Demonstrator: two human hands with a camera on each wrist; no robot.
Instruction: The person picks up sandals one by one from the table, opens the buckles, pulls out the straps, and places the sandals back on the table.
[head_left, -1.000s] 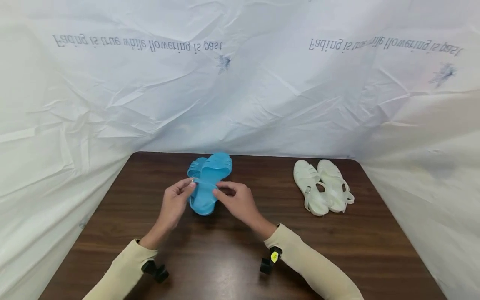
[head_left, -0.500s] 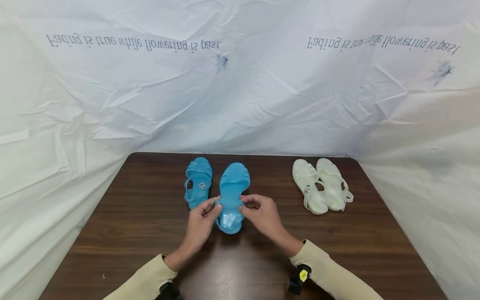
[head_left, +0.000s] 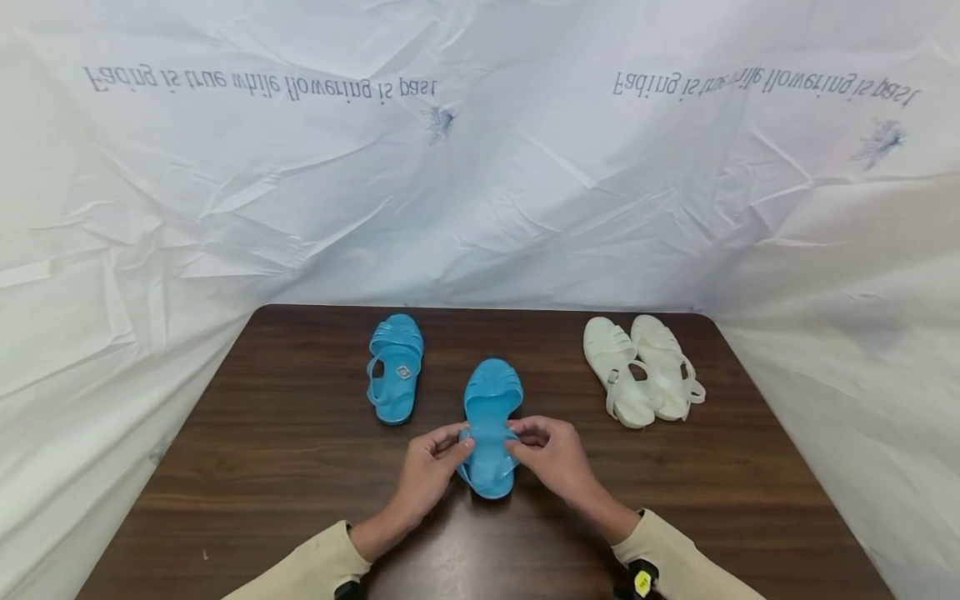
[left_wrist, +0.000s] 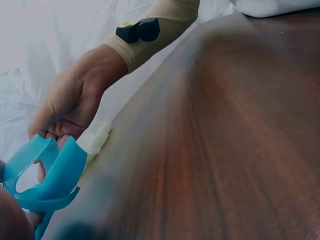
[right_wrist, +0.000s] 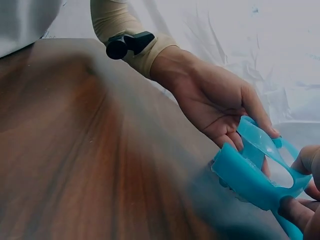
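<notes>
In the head view a blue jelly sandal [head_left: 491,404], toe pointing away, is held between both hands near the middle of the table. My left hand [head_left: 427,471] pinches its ankle strap on the left side. On the right side my right hand [head_left: 555,454] pinches the strap between thumb and fingers. The right wrist view shows the sandal [right_wrist: 245,177] raised over the table, its heel end towards the camera. A second blue sandal [head_left: 396,367] lies farther back on the left, its strap looped at its left side.
A pair of white sandals [head_left: 645,375] lies at the back right, side by side and toes away. The dark wooden table [head_left: 300,467] ends at a white printed sheet [head_left: 480,183] hanging behind it.
Both hands have brought the held blue sandal towards the body and to the right, away from the other blue sandal, which it overlapped before. The white pair has stayed in place.
</notes>
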